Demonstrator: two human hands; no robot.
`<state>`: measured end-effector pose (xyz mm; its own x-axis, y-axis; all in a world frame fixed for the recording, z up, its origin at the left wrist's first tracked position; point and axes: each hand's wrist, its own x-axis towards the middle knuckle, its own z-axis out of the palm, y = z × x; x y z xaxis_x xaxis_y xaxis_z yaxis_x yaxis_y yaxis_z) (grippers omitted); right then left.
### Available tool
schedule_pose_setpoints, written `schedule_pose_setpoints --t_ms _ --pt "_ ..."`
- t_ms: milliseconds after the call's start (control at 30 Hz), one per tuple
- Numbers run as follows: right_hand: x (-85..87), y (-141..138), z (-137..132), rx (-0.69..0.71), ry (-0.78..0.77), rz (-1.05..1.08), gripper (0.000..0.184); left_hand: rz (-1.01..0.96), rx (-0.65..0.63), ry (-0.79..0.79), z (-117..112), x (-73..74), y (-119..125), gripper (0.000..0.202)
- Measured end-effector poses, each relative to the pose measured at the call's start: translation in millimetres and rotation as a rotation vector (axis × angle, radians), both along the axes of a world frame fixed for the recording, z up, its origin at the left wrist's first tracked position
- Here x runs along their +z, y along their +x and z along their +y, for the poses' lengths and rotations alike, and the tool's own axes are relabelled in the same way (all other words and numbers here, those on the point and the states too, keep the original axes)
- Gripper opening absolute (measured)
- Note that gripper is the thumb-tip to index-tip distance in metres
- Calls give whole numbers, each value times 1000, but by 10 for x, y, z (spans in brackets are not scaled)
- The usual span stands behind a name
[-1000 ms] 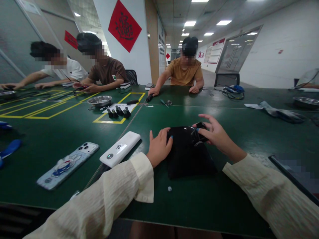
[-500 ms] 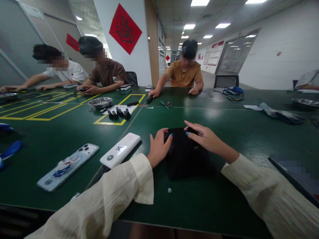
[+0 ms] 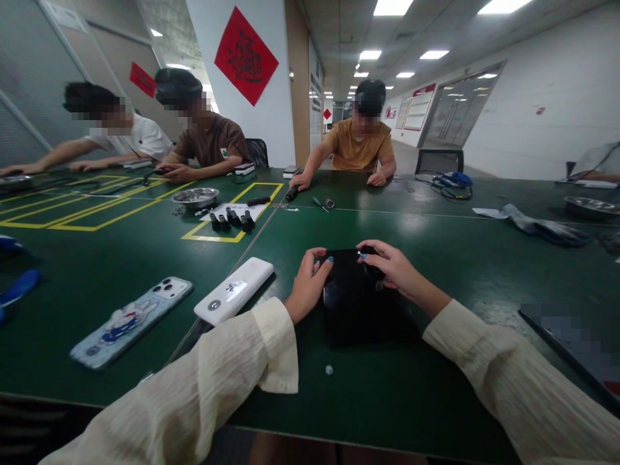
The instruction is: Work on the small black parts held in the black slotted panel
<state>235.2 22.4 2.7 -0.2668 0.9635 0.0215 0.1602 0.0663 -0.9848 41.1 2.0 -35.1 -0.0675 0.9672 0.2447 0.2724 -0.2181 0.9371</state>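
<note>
A flat, glossy black pouch [image 3: 361, 310] lies on the green table [image 3: 426, 394] straight ahead of me. My left hand [image 3: 306, 289] grips its far left corner, thumb on top and fingers curled round the edge. My right hand [image 3: 389, 267] rests on the far edge, fingers bent down and pressed onto the pouch; whether a small dark piece sits under them I cannot make out. Both of my sleeves are cream-coloured. A tiny pale bead [image 3: 329, 369] lies just in front of the pouch.
A white power bank [image 3: 235, 290] and a phone in a cartoon case [image 3: 130, 321] lie to my left. Farther off are a metal bowl [image 3: 195, 196] and small black parts [image 3: 232, 220]. Three people sit across the table. A dark tablet [image 3: 566, 339] is at my right.
My right hand, lifted at the pouch's far right corner with a small black piece, has come down and left onto the far edge. My left thumb has slid onto the corner.
</note>
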Motion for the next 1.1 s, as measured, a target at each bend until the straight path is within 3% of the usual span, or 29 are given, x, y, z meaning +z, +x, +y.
schedule_pose_setpoints --t_ms 167,267,367,500,600,767,900,1100 --pt "36 100 -6 -67 -60 169 36 -43 -53 55 -14 27 20 33" --pt "44 233 7 -80 -52 266 35 53 2 134 -17 58 13 33" --pt "29 378 18 -123 -50 345 36 374 19 219 -52 217 -14 24" --pt "-5 510 23 -121 -71 420 35 1058 -388 167 -257 566 -39 39" --pt "-27 543 32 -117 -86 472 35 1322 -428 133 -513 705 -39 47" --pt "-34 528 36 -136 -80 493 35 1450 -548 75 -883 622 -18 54" --pt "-29 505 8 -125 -49 458 36 1514 -530 43 -1014 485 25 57" --pt "-28 479 -34 -89 -26 445 36 1535 -600 121 -1102 295 97 34"
